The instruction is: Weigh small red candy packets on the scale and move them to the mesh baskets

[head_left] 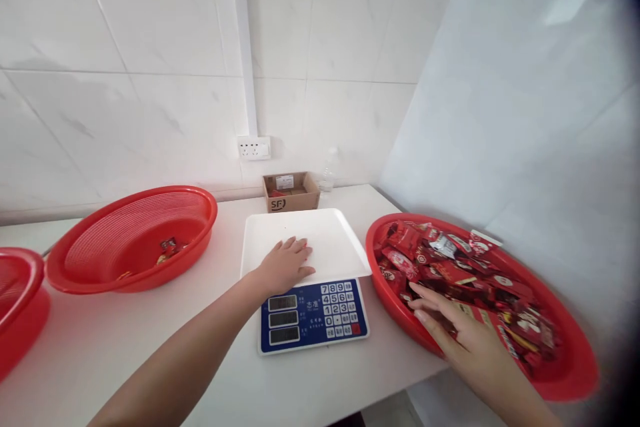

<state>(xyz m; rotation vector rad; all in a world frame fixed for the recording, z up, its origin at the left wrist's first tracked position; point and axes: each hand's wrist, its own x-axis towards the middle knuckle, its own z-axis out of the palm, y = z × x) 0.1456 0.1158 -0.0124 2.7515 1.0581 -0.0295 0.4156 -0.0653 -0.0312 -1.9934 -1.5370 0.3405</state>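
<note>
My left hand (286,268) is palm down over the white weighing pan (325,230) of a digital scale, fingers spread. A speck of red shows beside its fingers; whether it is a small packet under the hand, I cannot tell. Below the pan is the scale's blue panel (314,320) with number keys and dark displays. At the right, my right hand (457,330) reaches over the near rim of a red plastic basket (400,310), fingers stretched out and nothing visible in them. Many small red snack packets (445,273) fill this basket, close to the fingertips.
Left of the scale stands a red basket (125,227) with a few small packets (171,250) inside. Another red basket (20,307) is cut off at the left edge. Behind the scale are a cardboard box (295,201) and a clear plastic bottle (329,170) by the wall.
</note>
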